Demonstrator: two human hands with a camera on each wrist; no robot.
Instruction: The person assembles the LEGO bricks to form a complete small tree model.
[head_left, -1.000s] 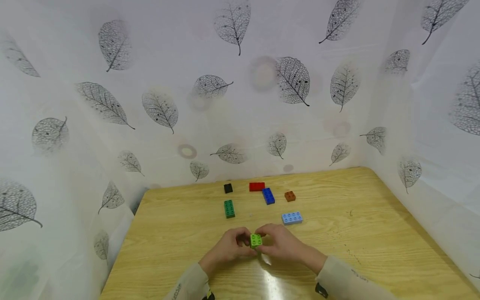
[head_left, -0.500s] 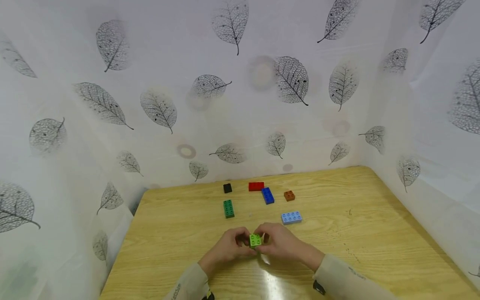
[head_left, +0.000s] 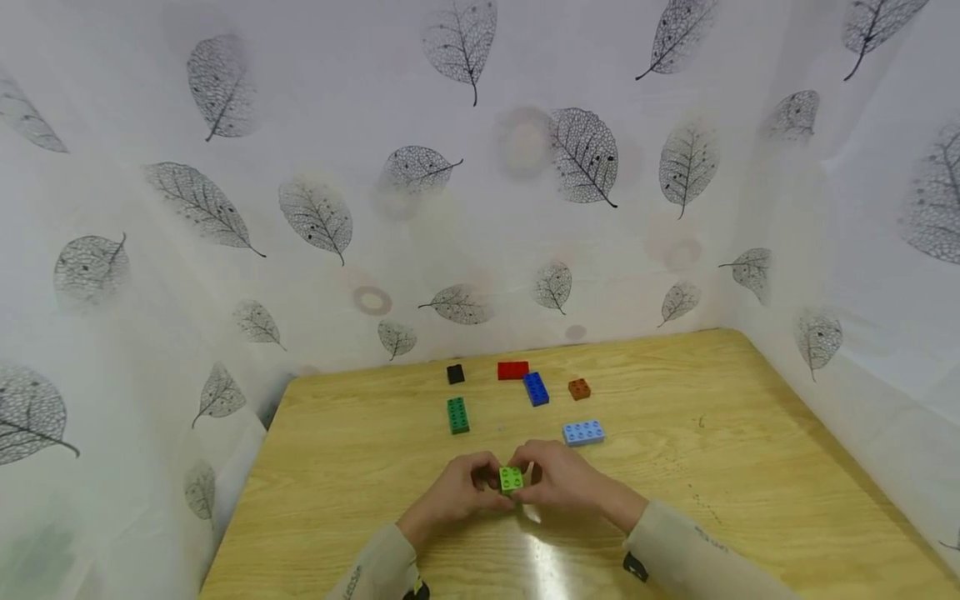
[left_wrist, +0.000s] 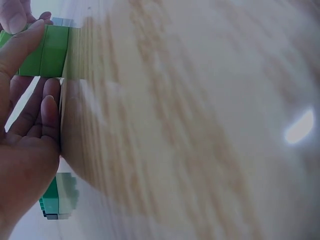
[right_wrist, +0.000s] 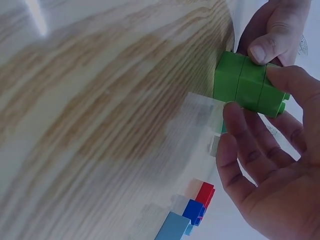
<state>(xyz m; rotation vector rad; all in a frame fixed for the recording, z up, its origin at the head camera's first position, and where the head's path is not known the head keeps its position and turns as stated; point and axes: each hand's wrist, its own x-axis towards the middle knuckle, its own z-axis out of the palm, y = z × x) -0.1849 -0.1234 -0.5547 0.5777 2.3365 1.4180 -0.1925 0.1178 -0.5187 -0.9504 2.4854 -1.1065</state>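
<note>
Upright on the table stands a stack of light green toy building bricks, its studs facing up. Two seams across its side show in the right wrist view, so three bricks sit one on another. My left hand pinches the stack from the left, its thumb lying against the near side. From the right, my right hand grips the upper part between thumb and index finger, while its other fingers curve loosely beside the stack. In the left wrist view the left thumb overlaps the stack.
Beyond the hands lie a light blue brick, a dark green brick, a blue brick, a red brick, a small brown brick and a small black brick. A leaf-print curtain borders the wooden table.
</note>
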